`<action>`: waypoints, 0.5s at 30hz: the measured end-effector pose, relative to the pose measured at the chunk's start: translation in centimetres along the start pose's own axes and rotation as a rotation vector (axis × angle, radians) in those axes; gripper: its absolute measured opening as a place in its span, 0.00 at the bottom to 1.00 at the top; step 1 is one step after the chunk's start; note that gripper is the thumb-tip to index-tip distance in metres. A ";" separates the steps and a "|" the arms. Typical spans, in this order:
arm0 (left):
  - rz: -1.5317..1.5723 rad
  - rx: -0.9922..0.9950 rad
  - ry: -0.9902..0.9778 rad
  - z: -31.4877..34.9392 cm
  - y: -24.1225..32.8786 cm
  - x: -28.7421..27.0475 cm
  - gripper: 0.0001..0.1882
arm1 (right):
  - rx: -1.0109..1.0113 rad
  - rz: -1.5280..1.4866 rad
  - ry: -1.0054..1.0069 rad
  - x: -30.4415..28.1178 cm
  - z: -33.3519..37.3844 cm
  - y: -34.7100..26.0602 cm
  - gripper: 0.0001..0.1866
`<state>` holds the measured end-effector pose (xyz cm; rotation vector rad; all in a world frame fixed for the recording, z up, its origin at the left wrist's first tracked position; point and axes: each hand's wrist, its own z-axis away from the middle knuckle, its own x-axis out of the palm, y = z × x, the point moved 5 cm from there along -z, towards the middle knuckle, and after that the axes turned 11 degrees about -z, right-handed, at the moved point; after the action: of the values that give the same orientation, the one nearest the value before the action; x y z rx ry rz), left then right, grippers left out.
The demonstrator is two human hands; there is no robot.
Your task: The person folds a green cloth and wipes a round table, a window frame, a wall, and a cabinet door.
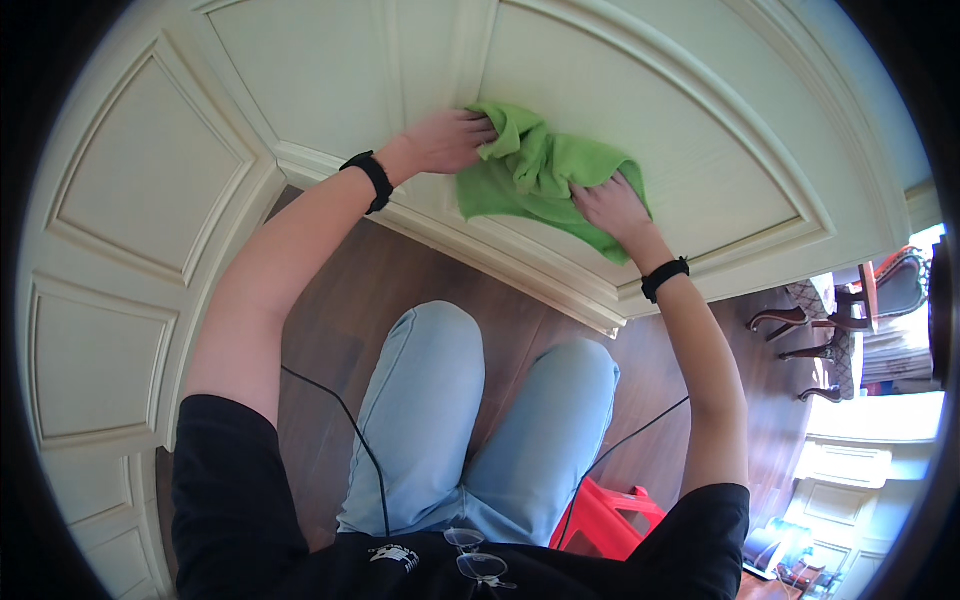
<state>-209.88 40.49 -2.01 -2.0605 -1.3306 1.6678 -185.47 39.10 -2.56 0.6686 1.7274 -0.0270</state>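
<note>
Cream panelling (150,170) fills the far left, above a dark wooden floor (335,270). Next, a person's left hand (455,142), with a black band (378,182) on its wrist, grasps the upper left edge of a green cloth (550,165), fingertips partly hidden by a fold. The cloth lies crumpled against a cream panel (640,90) in front of the person's knees (440,350), which are in pale blue jeans. The right hand (612,208) grips the cloth's right part, its fingertips tucked into the fabric. Below is a red plastic stool (610,520); at far right stand carved wooden chairs (840,350).
</note>
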 end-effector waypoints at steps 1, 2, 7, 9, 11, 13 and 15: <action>0.041 0.060 -0.062 0.0 1.2 1.0 0.18 | -0.053 0.002 -0.003 1.6 0.9 -0.6 0.20; 0.047 0.069 -0.068 0.3 1.8 1.8 0.18 | -0.045 -0.006 -0.002 3.0 1.5 -1.0 0.20; 0.142 0.301 -0.206 2.3 7.4 6.0 0.16 | -0.108 -0.058 -0.525 10.4 5.6 -4.0 0.20; 0.158 0.296 -0.179 2.1 9.1 6.5 0.15 | 0.036 -0.161 -0.555 10.7 6.9 -3.6 0.18; 0.115 0.300 -0.142 0.4 10.2 5.3 0.14 | 0.307 -0.245 -0.510 8.7 7.7 -2.7 0.17; 0.140 0.209 -0.014 -2.0 8.9 2.5 0.14 | 0.682 -0.296 -0.459 3.7 6.7 -0.4 0.18; 0.132 0.033 0.217 -5.8 6.8 -0.1 0.14 | 0.483 0.009 0.154 -2.1 8.3 1.9 0.19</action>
<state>-201.38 38.64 -4.09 -2.2782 -1.1142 1.4518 -177.02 36.81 -2.38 1.0528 1.8827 -0.4063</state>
